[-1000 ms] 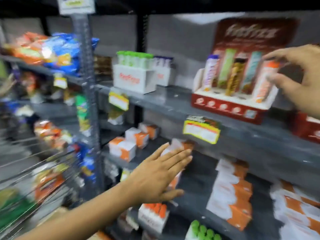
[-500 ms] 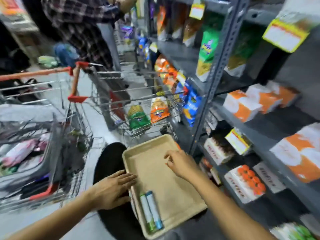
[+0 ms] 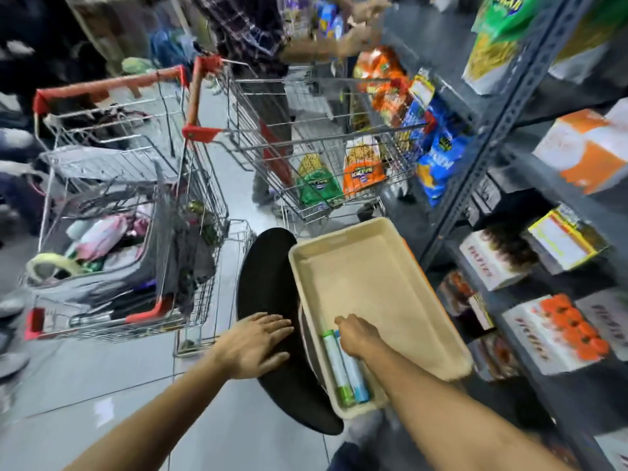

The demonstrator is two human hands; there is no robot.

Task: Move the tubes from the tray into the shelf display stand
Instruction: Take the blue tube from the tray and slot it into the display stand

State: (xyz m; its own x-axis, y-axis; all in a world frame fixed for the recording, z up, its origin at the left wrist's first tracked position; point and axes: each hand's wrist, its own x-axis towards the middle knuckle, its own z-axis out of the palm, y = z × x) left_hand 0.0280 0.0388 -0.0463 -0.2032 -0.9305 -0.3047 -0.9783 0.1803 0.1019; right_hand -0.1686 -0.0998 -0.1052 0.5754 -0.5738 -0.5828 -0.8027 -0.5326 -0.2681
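A beige tray [image 3: 373, 283] rests on a black round stool [image 3: 268, 266] beside the shelving. Two tubes lie side by side in its near left corner: a green-capped tube [image 3: 334, 362] and a blue-capped tube [image 3: 355, 375]. My right hand [image 3: 358, 336] is down in the tray on the tubes' far ends, fingers curled under and hidden, covering the top of the blue-capped tube. My left hand [image 3: 256, 345] lies flat, fingers spread, on the stool just left of the tray. The display stand is out of view.
Grey metal shelving [image 3: 475, 171] runs along the right, with boxes of orange-capped tubes [image 3: 560, 331] and snack bags. Two wire shopping carts [image 3: 112, 198] [image 3: 306, 147] stand ahead on the tiled floor. A person in a plaid shirt [image 3: 248, 28] stands behind the farther cart.
My view swung from the upper shelf and display stand down to the tray. My right hand came back along the tray onto the tubes; my left hand settled on the stool.
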